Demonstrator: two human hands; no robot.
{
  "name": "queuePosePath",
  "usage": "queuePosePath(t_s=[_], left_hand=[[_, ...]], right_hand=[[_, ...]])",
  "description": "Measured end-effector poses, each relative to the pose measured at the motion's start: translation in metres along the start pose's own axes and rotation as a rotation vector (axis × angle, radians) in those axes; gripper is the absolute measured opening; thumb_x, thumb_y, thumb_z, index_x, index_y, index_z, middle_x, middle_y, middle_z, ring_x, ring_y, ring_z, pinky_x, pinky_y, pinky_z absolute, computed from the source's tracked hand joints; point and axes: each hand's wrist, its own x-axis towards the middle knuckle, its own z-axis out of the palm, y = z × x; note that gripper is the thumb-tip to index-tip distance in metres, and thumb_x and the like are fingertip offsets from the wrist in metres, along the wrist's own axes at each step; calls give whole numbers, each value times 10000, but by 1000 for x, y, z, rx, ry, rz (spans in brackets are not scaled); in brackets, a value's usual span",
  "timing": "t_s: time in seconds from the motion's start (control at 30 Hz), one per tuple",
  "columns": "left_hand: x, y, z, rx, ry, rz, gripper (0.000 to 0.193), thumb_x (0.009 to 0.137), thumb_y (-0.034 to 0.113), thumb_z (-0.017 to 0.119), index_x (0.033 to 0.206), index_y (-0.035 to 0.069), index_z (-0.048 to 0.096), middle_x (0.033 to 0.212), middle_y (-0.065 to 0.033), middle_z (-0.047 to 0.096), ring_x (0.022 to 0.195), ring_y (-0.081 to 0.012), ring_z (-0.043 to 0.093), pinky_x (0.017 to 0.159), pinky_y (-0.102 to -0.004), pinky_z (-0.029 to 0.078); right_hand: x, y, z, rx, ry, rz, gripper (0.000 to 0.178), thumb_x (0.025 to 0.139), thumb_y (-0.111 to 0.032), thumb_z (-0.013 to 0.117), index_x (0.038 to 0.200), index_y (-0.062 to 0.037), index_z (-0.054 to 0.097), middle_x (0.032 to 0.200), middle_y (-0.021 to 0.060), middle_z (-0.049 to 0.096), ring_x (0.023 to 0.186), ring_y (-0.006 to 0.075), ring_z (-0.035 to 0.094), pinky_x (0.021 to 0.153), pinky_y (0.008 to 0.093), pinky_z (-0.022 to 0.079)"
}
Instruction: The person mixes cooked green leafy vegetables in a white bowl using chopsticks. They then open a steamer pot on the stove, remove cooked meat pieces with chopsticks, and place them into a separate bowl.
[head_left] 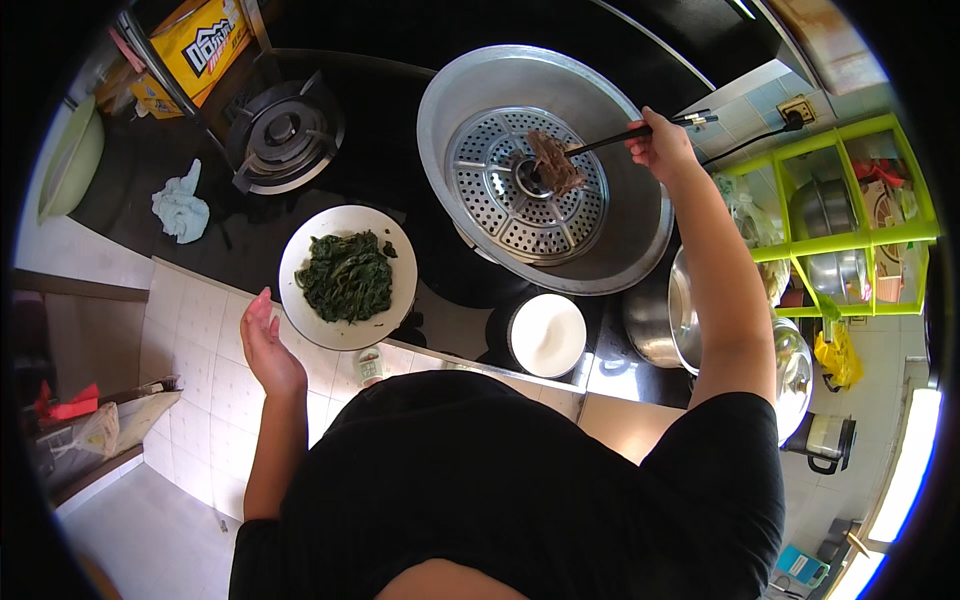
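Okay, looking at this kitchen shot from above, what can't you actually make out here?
Head view only:
- Below the perforated steamer tray: whether the big pot holds water; the tray covers it.
- Brownish piece in the chopsticks: too small and blurred to identify.
- Right hand: its grip on the chopsticks, fingers curled away.
- Stacked pots: the right forearm crosses them.
- Counter front: the person's black shirt hides it.

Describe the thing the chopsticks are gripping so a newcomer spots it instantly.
Find the big metal pan on the black stovetop, with a round perforated steamer rack inside. Over its centre, black chopsticks in the right hand pinch a brownish meat piece, the only food in the pan.
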Motion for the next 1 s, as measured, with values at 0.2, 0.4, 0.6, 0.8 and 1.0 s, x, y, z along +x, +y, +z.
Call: queuePosePath(t_s=[0.2, 0.4, 0.6, 0.8, 1.0], left_hand=[[-5, 1, -3, 2, 14, -3, 297, 900, 239, 262, 1058, 61, 439, 1175, -103, 463, 1118, -193, 371, 939, -339, 238], [-8, 11, -1, 66, -45, 119, 279, 904, 211, 255, 1047, 60, 441, 1176, -109, 459, 1115, -195, 380, 934, -335, 239], [-19, 27, 21, 84, -381, 403, 275, 902, 182, 250, 1035, 33, 440, 1142, -148, 464, 1060, -221, 433, 890, -337, 309], [-23, 32, 40, -58, -779, 401, 233, 882, 96, 267, 972, -19, 448, 983, -180, 526, 899, -220, 514, 779, -309, 402], [-23, 28, 45, -58, -1008, 355, 218, 871, 64, 281, 955, -24, 463, 952, -170, 542, 863, -206, 528, 763, -294, 404]], right_hand=[[-2, 7, -15, 174, -81, 95, 310, 858, -282, 416, 781, 0, 522, 594, 110, 535, 457, 150, 489, 416, 241, 414], [-55, -4, -34, 435, -79, 4, 270, 854, -270, 448, 765, -24, 516, 548, 107, 539, 410, 167, 471, 415, 247, 391], [-160, -4, -63, 513, -59, -260, 305, 850, -304, 461, 679, -63, 539, 517, 96, 522, 390, 154, 432, 380, 241, 335], [-254, 30, -73, 511, 95, -383, 320, 870, -304, 421, 662, -79, 513, 537, 79, 510, 387, 143, 441, 340, 227, 337], [-315, 81, -63, 470, 428, -311, 332, 858, -297, 453, 649, -45, 509, 562, 96, 535, 370, 161, 465, 331, 252, 364]])
